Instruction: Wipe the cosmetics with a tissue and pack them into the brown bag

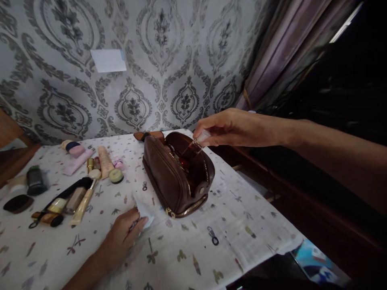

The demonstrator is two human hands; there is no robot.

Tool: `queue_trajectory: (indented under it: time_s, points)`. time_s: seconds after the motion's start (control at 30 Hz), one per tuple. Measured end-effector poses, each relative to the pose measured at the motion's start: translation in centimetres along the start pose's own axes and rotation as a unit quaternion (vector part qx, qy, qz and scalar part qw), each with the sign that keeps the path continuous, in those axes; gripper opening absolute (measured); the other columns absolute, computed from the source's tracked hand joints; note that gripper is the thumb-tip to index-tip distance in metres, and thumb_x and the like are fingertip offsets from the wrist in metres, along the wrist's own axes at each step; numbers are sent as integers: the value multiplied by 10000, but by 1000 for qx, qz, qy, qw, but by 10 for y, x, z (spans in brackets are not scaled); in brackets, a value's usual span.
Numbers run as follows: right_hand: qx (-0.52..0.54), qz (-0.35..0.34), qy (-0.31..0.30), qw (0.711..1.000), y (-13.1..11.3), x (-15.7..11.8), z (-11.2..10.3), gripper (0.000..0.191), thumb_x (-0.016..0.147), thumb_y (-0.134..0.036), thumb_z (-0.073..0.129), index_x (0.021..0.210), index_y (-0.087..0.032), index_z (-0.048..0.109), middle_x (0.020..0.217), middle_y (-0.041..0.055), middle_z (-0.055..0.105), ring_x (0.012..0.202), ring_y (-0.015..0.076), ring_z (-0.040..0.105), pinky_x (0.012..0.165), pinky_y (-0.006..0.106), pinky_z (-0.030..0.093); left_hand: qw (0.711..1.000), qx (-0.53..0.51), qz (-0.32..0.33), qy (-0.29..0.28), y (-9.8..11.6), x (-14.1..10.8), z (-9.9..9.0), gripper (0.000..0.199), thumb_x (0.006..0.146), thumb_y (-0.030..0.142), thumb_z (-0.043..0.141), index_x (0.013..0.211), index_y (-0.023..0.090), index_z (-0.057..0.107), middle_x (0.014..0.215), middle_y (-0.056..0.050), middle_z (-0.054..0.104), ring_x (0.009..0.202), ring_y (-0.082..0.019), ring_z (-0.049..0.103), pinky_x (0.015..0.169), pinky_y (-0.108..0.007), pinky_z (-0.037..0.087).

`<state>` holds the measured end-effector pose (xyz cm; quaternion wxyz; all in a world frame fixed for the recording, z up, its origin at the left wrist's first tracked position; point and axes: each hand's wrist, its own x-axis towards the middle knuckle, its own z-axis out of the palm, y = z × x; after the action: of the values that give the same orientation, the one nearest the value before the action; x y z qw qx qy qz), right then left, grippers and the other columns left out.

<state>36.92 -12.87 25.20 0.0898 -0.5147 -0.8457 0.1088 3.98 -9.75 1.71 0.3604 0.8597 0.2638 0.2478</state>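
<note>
A brown leather toiletry bag (161, 171) stands on the table with its zipped top open. Over the opening, my right hand (231, 127) pinches a small clear bottle (196, 147) by its pale cap; the bottle tilts down into the bag. Something red shows dimly inside, too dark to name. My left hand (125, 229) is closed on a crumpled white tissue (145, 216), resting on the cloth in front of the bag and apart from it.
Left of the bag lie a beige tube (105, 161), a pink tube (79, 162), a round green-lidded jar (116, 175), a dark bottle (35, 180) and several other cosmetics. The printed tablecloth (223, 257) ends at the right. Patterned wall (163, 60) stands behind.
</note>
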Motion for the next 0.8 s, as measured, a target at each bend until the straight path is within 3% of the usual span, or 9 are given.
queue_trajectory:
  time_s: [0.3,0.43,0.8]
  points:
    - [-46,-21,-65,997,10,2,13,143,925,-264,564,877,-222,692,791,15,629,726,149,554,659,277,379,1000,2,10,9,2,4,-1,375,974,324,428,623,195,405,631,24,481,554,-110,433,559,-245,376]
    - [-59,-25,-93,994,8,7,17,193,910,-187,550,750,-203,656,758,6,611,690,135,544,651,275,360,1000,-4,24,13,1,4,-2,359,969,307,443,628,195,442,625,20,487,542,-111,429,550,-245,373]
    - [-109,-1,-176,978,8,28,31,249,867,-107,527,642,-191,594,676,3,592,576,123,466,581,298,290,1000,-3,18,-1,-2,3,-5,336,971,286,446,649,195,469,635,23,501,535,-107,419,547,-240,364]
